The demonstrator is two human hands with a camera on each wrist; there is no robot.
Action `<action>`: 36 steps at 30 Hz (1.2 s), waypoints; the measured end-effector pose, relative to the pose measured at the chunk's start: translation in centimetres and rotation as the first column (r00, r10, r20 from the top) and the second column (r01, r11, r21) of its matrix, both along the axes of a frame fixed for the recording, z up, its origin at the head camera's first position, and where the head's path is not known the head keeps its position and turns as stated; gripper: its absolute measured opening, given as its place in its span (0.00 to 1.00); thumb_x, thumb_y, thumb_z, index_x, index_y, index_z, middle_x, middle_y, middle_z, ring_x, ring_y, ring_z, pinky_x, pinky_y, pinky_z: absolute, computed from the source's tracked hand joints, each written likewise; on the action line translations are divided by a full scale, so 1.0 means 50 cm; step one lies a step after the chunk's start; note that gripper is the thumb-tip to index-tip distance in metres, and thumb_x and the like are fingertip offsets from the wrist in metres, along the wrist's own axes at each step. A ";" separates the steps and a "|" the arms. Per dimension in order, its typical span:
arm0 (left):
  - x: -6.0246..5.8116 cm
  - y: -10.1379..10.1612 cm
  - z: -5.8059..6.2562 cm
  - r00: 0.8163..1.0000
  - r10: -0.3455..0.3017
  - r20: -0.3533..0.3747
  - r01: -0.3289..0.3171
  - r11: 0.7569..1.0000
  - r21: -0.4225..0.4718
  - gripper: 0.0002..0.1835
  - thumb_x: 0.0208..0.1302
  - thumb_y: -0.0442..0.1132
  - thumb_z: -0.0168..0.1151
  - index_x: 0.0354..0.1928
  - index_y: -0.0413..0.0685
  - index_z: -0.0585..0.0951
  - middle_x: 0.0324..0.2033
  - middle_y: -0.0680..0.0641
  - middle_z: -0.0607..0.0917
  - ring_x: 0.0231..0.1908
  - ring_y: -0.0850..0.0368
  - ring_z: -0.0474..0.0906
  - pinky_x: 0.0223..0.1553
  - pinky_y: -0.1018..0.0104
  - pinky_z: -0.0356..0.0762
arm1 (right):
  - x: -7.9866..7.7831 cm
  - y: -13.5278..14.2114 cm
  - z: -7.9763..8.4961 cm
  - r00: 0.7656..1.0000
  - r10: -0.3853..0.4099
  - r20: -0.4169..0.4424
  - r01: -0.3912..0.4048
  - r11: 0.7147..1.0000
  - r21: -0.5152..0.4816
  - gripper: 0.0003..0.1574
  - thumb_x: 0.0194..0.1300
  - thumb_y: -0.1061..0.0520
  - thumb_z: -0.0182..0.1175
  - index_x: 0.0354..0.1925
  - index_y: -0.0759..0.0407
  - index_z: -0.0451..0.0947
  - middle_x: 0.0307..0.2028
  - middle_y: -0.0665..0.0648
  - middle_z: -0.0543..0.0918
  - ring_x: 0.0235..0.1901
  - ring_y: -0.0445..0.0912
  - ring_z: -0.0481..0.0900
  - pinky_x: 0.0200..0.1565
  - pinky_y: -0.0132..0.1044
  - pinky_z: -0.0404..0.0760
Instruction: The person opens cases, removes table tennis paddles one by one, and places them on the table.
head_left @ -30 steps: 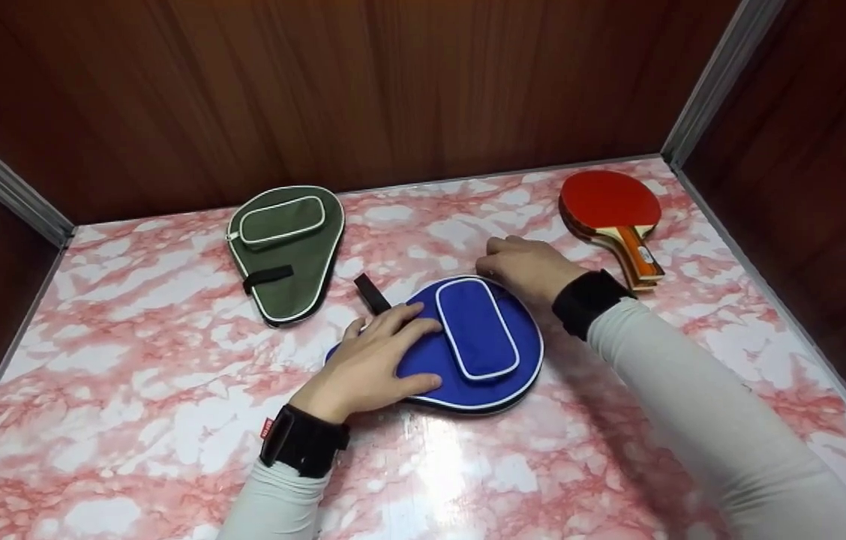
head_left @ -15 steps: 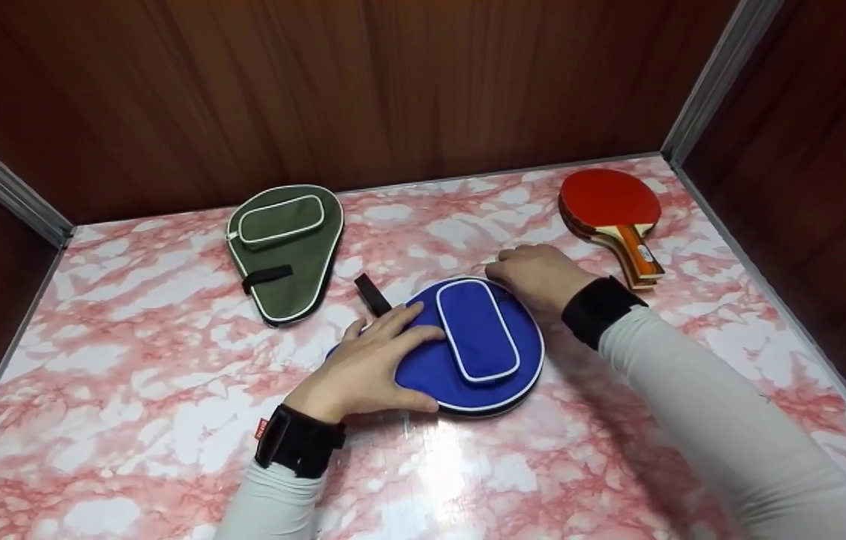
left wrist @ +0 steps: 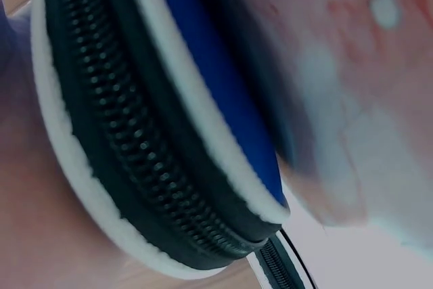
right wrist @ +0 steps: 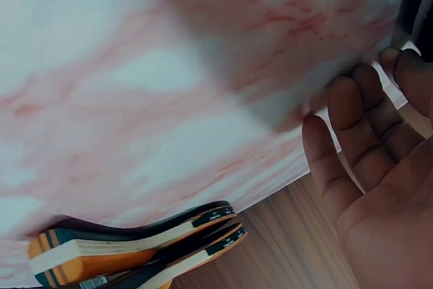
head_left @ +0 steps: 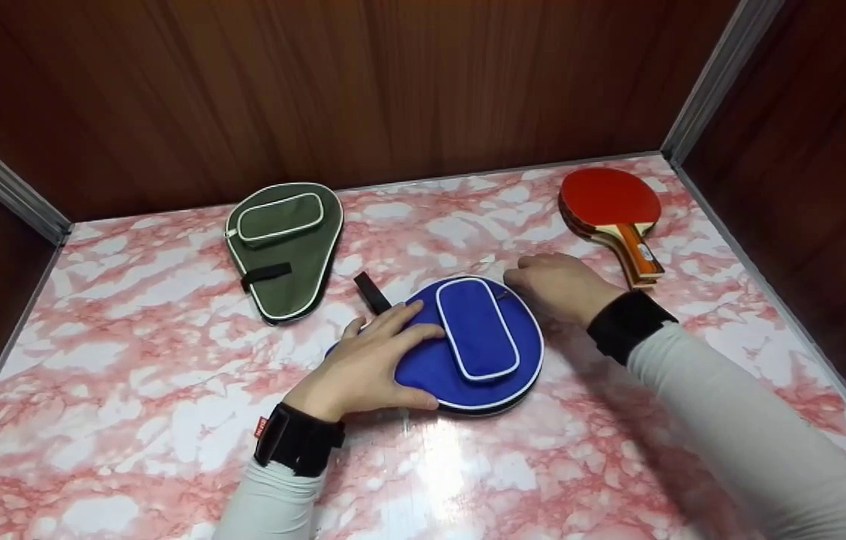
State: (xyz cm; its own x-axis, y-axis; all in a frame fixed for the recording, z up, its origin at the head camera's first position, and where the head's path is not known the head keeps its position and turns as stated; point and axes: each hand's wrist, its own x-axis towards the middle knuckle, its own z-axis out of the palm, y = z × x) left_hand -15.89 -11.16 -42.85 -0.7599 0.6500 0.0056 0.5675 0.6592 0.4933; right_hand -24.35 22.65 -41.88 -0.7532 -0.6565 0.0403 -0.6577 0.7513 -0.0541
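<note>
A blue table tennis bat case (head_left: 423, 367) with white piping lies flat on the table. My left hand (head_left: 370, 364) rests on its narrower part with fingers spread, the thumb at the near edge. The zipper (left wrist: 149, 153) along the case's rim shows its teeth closed together in the left wrist view. At the far right rim, my right hand (head_left: 562, 285) has curled fingers and pinches at the zipper pull, which the fingers hide. In the right wrist view, the thumb and fingertips (right wrist: 348, 103) meet beside the case's edge.
A green bat case (head_left: 295, 277) lies at the back left. Two stacked table tennis bats, the upper red bat (head_left: 610, 196) on top, lie at the back right, just beyond the right hand. Dark wood panels (head_left: 393, 90) wall the pink marbled table (head_left: 130, 360).
My right hand has moved rightward and nearer along the case's rim. The left thumb has shifted down to the near edge. The case has stayed nearly in place.
</note>
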 end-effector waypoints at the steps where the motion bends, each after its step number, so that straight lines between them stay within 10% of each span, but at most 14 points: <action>1: 0.000 0.000 0.000 1.000 0.000 0.001 0.000 1.000 0.000 0.48 0.57 0.69 0.81 0.78 0.68 0.75 0.87 0.45 0.59 0.85 0.42 0.53 0.74 0.20 0.50 | 0.003 0.003 0.000 1.000 0.002 0.001 -0.002 1.000 0.000 0.09 0.71 0.68 0.62 0.39 0.55 0.82 0.34 0.61 0.81 0.38 0.61 0.84 0.42 0.56 0.82; 36: -0.001 0.002 -0.005 1.000 0.015 0.007 -0.015 1.000 0.005 0.47 0.57 0.69 0.81 0.78 0.70 0.76 0.87 0.47 0.59 0.86 0.44 0.52 0.74 0.19 0.49 | 0.117 0.034 -0.028 0.989 -0.108 -0.096 0.103 0.993 -0.059 0.06 0.70 0.64 0.69 0.42 0.55 0.83 0.33 0.59 0.82 0.38 0.62 0.85 0.44 0.60 0.82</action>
State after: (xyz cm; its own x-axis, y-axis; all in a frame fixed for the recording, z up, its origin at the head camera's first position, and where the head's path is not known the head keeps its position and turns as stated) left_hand -15.92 -11.06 -43.09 -0.7699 0.6381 0.0032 0.5537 0.6655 0.5006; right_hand -18.48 24.37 -43.28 -0.8087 -0.5684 0.1515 -0.5791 0.8145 -0.0352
